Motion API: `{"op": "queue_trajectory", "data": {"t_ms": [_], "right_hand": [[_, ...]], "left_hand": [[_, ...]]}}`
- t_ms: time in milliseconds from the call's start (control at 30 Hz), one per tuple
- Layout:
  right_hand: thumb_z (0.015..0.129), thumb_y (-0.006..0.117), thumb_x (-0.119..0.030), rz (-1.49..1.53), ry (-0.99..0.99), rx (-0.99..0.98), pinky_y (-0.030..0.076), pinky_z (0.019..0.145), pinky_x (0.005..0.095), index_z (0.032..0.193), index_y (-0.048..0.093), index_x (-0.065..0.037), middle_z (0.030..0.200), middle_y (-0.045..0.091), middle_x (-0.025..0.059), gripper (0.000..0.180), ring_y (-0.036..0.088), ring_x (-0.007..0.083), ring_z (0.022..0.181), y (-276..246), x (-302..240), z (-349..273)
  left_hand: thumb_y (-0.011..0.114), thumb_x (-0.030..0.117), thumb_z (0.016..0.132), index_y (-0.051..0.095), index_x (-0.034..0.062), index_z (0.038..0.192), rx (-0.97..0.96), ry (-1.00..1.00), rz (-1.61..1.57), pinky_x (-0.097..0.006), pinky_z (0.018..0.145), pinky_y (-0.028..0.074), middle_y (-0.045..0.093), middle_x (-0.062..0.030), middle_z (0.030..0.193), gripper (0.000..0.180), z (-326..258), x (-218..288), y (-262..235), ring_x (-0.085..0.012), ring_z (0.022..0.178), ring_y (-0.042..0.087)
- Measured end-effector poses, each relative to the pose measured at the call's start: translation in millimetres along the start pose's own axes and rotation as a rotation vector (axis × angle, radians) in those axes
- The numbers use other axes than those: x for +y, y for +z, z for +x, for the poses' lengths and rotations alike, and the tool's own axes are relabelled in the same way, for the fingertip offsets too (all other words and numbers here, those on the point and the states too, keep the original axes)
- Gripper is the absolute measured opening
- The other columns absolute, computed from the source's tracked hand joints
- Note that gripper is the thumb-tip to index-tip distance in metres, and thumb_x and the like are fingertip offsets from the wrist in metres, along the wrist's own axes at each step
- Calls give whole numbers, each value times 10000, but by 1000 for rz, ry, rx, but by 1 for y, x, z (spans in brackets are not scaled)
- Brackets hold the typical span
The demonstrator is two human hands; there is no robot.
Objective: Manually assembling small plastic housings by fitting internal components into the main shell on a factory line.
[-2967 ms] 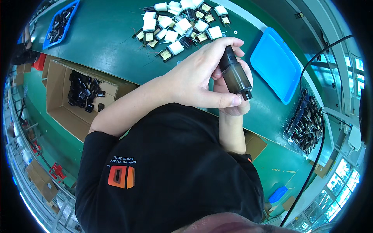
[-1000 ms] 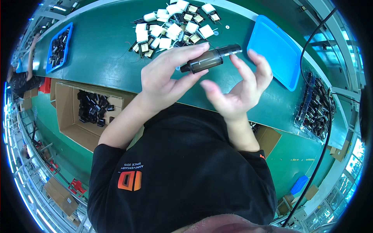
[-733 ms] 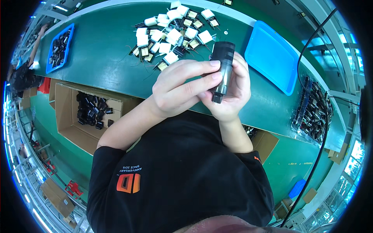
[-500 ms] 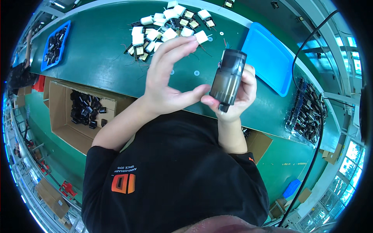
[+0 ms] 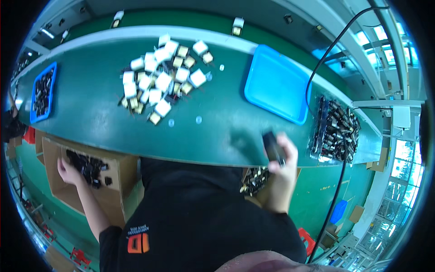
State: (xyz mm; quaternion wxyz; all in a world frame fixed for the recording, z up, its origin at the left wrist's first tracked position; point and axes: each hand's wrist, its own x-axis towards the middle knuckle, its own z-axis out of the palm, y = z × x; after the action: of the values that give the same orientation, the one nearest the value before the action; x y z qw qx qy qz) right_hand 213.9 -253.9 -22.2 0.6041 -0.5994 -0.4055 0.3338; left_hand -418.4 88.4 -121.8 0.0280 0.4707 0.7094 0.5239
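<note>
1. My right hand is wrapped around a dark cylindrical housing, held at the near edge of the desk.
2. Half a second ago my left hand stood spread beside the housing; now it is down at the cardboard box, near the black plastic parts. I see nothing in it, but cannot tell how wide its fingers stand.
3. I judge that work on the housing has paused, with one hand carrying it alone.
4. The housing's long axis slants from upper left to lower right: the broad black end points away from me and slightly left, the other back toward my thumb. Blur hides the finer detail.
5. Farther off lie two washers, then the heap of white-capped components, with the blue tray to its right.
</note>
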Motion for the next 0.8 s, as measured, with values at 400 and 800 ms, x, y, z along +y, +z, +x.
{"op": "queue_trajectory", "data": {"t_ms": [400, 800], "right_hand": [[791, 804, -286, -603, 983, -499, 531, 740, 305, 1080, 671, -12, 953, 703, 96, 420, 661, 174, 806, -32, -33, -22], [911, 392, -601, -1321, 431, 190, 411, 1018, 478, 1245, 621, -46, 1243, 609, 228, 687, 548, 380, 1208, 22, 45, 386]], "left_hand": [[617, 578, 833, 239, 387, 1515, -670, -253, 1059, -494, 1045, 396, 84, -243, 1579, 803, -66, -235, 32, -475, 1326, 382], [780, 555, 684, 490, 10, 1345, -1062, -393, 549, -407, 935, 474, 617, -209, 1204, 904, -127, -114, 1, -326, 1100, 602]]}}
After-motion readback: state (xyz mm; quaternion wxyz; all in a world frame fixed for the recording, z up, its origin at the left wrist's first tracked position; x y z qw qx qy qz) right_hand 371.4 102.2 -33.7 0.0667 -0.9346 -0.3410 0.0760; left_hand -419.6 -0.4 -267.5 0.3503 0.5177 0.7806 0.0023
